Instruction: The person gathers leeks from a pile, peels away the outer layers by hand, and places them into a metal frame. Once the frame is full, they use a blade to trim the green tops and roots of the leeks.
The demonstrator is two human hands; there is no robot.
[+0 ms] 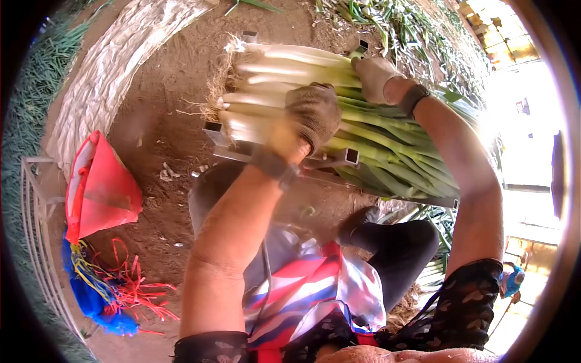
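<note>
Left hand [311, 115] grips leeks [369, 142]; right hand [375, 77] presses

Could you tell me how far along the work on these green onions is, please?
Done: green onions lie stacked in the metal frame, roots lined up at one end. In hand: the left hand grips the stack, the right hand rests on it. Remaining: no tie shows around them; strings lie on the ground.
</note>
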